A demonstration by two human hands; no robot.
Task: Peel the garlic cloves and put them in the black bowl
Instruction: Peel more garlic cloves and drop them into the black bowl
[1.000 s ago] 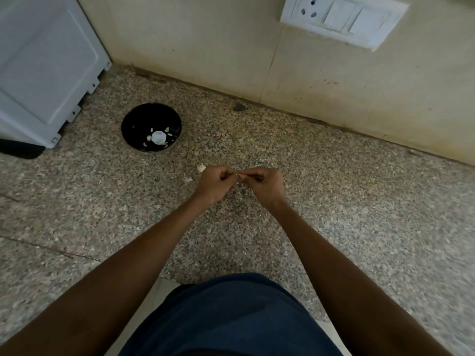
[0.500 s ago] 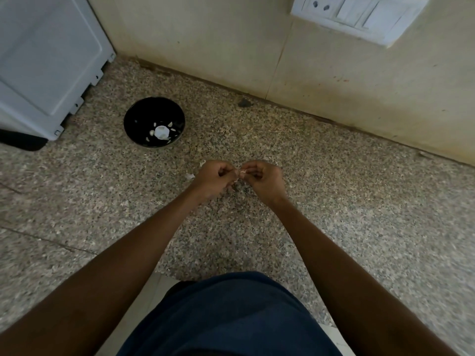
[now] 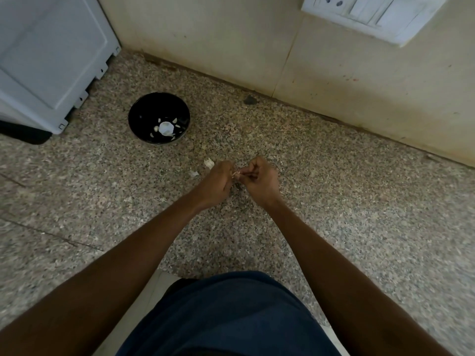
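A: Step? Hands?
B: Peeling — left hand (image 3: 217,182) and right hand (image 3: 259,179) both pinch one garlic clove (image 3: 237,173) mid-tabletop.
A: Next?
B: Strip skin, carry left-back to black bowl (image 3: 159,118) — peeled cloves inside, near wall edge.

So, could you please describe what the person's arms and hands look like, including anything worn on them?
Both forearms are bare as far as the frame shows: no sleeves, watch or bracelet. The left hand and right hand wear no gloves; rings cannot be told. A dark blue garment shows below.
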